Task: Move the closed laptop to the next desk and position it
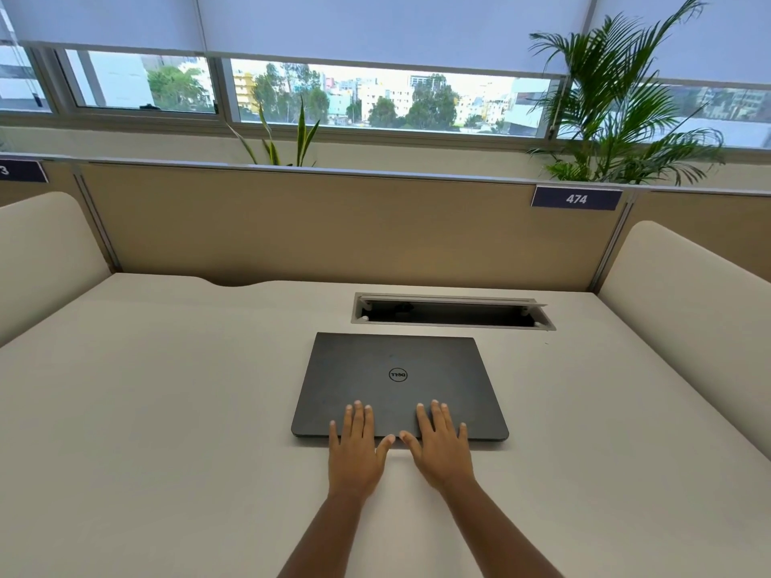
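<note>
A closed dark grey laptop point(396, 377) lies flat on the cream desk point(167, 410), its logo facing up and its front edge toward me. My left hand point(354, 448) rests palm down on the lid's near left part, fingers spread. My right hand point(438, 446) lies flat on the near right part of the lid, fingers apart. Both thumbs hang over the laptop's front edge, almost touching each other. Neither hand grips the laptop.
An open cable tray slot point(452, 312) is cut into the desk just behind the laptop. Beige partition panels point(292, 227) wall the desk at the back; rounded side dividers point(688, 302) stand left and right. A label reading 474 point(576, 198) and plants sit behind.
</note>
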`<state>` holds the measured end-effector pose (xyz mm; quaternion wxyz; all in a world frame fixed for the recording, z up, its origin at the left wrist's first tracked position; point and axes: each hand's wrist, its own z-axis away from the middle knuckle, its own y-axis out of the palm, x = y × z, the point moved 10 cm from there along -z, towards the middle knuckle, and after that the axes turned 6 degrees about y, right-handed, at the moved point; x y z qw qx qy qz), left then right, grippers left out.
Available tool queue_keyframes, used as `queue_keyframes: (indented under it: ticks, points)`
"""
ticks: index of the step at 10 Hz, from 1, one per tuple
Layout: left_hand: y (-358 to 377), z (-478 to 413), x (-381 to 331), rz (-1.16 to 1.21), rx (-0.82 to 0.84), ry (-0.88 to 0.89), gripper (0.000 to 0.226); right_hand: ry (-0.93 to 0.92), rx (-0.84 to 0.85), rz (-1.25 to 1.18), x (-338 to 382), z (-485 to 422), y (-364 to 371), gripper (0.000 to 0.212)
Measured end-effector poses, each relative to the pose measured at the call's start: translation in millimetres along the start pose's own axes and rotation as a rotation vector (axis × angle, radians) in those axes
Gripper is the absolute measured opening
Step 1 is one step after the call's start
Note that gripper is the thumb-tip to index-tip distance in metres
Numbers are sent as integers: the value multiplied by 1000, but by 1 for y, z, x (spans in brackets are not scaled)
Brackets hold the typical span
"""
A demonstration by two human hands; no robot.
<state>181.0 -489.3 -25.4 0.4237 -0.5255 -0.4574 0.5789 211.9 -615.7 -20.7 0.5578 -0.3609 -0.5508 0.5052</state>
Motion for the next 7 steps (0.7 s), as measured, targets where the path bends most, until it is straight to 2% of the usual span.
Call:
queue_keyframes:
  ticks: [1, 2, 6, 7]
  points:
    - [3, -1, 0, 6, 22, -11, 62, 19, 18, 21, -3, 2, 5, 93]
    - [5, -3, 1, -3, 11, 5, 60, 15, 17, 29, -6, 1, 11, 65]
    - [5, -1, 3, 4, 13, 16, 62, 7, 15, 43, -9, 2, 15, 65]
    - [-4, -5, 2, 9, -6, 40, 64, 47, 56, 26, -13, 3, 7, 86]
